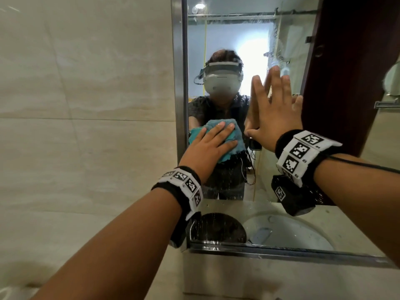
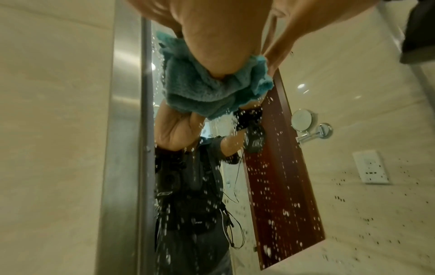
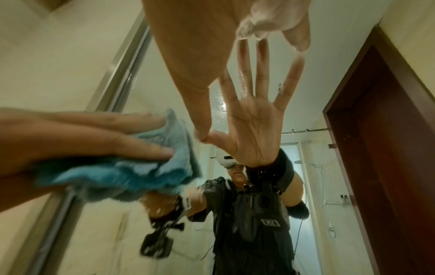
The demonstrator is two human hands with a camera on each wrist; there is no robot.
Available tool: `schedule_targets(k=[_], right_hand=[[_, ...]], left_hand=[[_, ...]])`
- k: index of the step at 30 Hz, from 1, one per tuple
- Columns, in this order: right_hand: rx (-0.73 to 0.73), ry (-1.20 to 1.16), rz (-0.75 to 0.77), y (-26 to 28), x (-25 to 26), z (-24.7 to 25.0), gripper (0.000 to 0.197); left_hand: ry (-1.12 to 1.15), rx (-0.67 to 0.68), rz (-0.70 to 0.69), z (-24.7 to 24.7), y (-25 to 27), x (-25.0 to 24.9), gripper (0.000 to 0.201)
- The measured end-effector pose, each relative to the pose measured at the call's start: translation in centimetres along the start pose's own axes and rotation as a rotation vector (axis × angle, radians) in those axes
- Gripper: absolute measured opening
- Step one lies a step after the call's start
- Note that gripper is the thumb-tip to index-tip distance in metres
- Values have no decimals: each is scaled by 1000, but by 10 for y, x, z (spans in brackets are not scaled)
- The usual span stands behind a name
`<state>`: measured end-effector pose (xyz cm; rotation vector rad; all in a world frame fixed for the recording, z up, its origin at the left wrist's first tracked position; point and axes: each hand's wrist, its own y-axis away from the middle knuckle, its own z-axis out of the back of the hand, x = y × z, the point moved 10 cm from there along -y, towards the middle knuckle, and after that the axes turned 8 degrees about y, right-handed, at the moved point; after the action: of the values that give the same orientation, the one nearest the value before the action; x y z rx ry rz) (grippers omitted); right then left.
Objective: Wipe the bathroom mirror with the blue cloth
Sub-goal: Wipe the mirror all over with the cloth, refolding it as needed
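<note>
At mirror's (image 1: 218,31) lower left: left hand (image 1: 207,148) flat, fingers straight, pressing blue cloth (image 1: 225,135) onto wet glass, likely for wiping pressure. Right hand (image 1: 275,109) splayed, empty, palm on glass, probably bracing.

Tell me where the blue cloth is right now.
In the head view, the blue cloth is pressed flat against the mirror under the left hand, near the mirror's left frame.

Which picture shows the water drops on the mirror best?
The left wrist view: the water drops stand out white against the dark door reflected in the mirror, below the blue cloth. The head view shows only faint specks under the cloth. The right wrist view shows a few blurred ones.
</note>
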<state>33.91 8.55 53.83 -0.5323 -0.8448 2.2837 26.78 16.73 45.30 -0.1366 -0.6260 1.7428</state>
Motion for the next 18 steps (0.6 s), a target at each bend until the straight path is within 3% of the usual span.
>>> schedule_targets(k=[4, 8, 11, 15, 18], right_hand=[[51, 11, 26, 21, 13, -24, 108], [95, -17, -7, 21, 16, -38, 108], [77, -29, -7, 20, 16, -39, 107], [84, -24, 10, 20, 16, -41, 114], [94, -30, 11, 19, 15, -42, 118]], left_hand=[[157, -205, 140, 52, -10, 36, 70], [253, -307, 137, 69, -15, 45, 63], [219, -252, 104, 35, -3, 29, 65], [115, -64, 8, -26, 28, 10, 67], [99, -58, -43, -15, 25, 17, 65]])
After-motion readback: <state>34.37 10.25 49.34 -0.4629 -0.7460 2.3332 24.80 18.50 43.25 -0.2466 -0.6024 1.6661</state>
